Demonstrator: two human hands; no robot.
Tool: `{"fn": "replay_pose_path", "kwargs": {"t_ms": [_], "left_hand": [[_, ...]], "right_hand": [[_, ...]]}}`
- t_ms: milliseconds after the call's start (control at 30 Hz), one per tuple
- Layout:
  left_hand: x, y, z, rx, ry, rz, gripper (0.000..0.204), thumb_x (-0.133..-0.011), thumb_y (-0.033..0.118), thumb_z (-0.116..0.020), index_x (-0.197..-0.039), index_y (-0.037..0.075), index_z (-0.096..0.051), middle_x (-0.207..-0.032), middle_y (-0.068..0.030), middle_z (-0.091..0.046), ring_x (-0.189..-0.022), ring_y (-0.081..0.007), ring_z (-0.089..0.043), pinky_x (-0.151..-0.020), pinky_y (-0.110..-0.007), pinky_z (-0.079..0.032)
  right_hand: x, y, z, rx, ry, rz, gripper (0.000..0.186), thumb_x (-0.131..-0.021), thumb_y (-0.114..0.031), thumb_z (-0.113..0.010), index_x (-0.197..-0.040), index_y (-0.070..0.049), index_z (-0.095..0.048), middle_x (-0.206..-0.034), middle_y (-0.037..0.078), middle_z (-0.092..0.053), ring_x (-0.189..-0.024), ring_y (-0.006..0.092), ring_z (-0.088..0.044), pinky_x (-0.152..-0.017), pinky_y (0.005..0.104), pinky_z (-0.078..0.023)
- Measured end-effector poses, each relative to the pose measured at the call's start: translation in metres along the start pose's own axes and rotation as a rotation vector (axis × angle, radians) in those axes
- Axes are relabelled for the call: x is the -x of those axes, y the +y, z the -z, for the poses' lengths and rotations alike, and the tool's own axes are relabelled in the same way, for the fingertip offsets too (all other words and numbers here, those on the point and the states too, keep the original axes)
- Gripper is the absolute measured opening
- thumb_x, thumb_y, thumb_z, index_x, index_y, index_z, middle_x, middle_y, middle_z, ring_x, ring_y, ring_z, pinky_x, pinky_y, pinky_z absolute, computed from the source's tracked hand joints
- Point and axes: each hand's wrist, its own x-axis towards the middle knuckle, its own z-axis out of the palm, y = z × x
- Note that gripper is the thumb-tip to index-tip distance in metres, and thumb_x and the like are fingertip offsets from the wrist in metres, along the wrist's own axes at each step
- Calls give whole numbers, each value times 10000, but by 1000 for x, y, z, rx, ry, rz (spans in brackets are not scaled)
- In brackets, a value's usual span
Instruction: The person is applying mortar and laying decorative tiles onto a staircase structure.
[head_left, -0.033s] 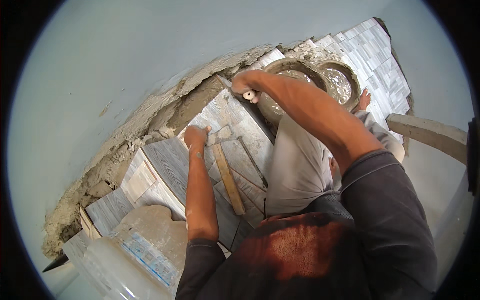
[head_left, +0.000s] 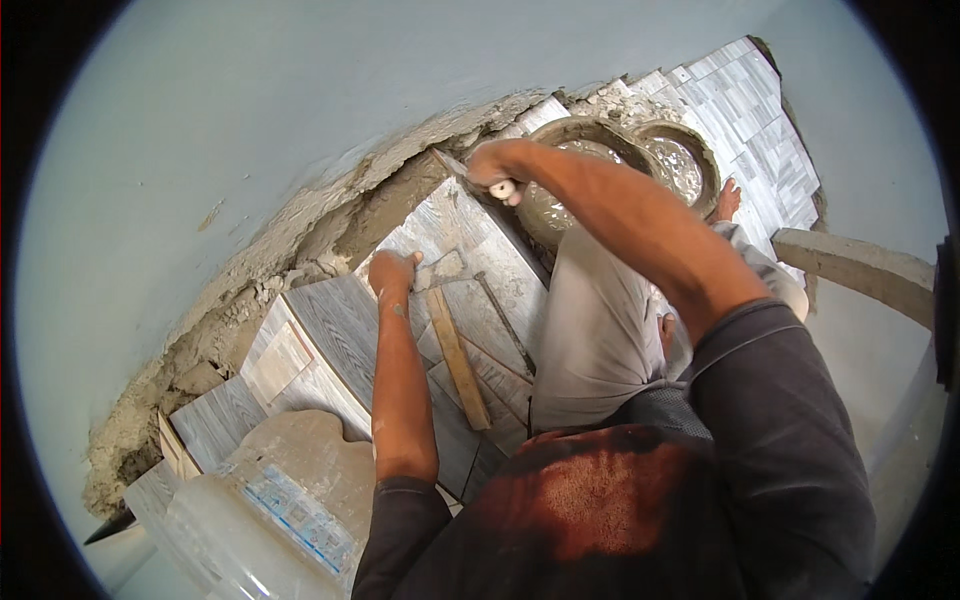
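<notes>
My left hand grips the near-left edge of a pale wood-look tile step, its fingers partly hidden over the edge. My right hand is closed on the white-knobbed handle of a trowel, whose blade reaches toward the mortar-filled gap along the wall. Just beside that hand sit two round containers of wet grey mortar. Right of my left hand lie a small flat piece, a wooden batten and a thin dark bar on the tiles.
Tiled steps run along a pale wall with a broken mortar edge. A cloudy plastic jug is at lower left. My bare foot is beside the containers. A concrete beam juts in at right.
My right hand and forearm have shifted very slightly to the right. My left hand stays where it was on the tile edge.
</notes>
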Motion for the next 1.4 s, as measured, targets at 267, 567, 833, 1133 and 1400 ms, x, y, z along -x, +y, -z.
{"fn": "replay_pose_path", "kwargs": {"t_ms": [267,567,833,1133,1400], "left_hand": [[0,-20,5,33,66,23,513,-665,404,-747,-870,-57,-649,-945,-249,-630,-907,-364,-614,-784,-406,-478],[9,-4,-7,174,93,62,478,-685,372,-738,-922,-33,-644,-986,-241,-623,-960,-371,-590,-842,-414,-456],[-8,-10,-29,62,209,89,488,-710,357,-728,-976,-40,-632,-1018,-243,-613,-992,-360,-582,-865,-414,-440],[-4,-11,-28,142,167,109,467,-711,319,-734,-988,-45,-634,-1085,-239,-590,-1047,-362,-556,-909,-422,-415],[13,-7,-19,159,209,153,491,-736,344,-708,-1037,-33,-621,-1146,-251,-558,-1114,-378,-509,-986,-454,-342]], "right_hand": [[116,20,6,-476,113,204,164,-798,-112,-517,-716,22,-561,-605,106,-553,-432,179,-552,-301,270,-392],[200,65,2,-587,340,273,370,-809,-123,-548,-1149,20,-524,-878,134,-623,-671,191,-609,-568,313,-530],[225,94,2,740,736,248,398,-735,-25,-517,-1122,-97,-572,-1041,171,-624,-926,358,-604,-772,419,-507],[174,0,-58,-721,187,117,340,-880,-102,-381,-1199,5,-433,-806,105,-559,-468,118,-502,-343,238,-411],[130,-42,-76,-756,159,99,313,-894,-175,-393,-1157,-10,-435,-780,99,-522,-496,146,-503,-374,278,-426]]}}
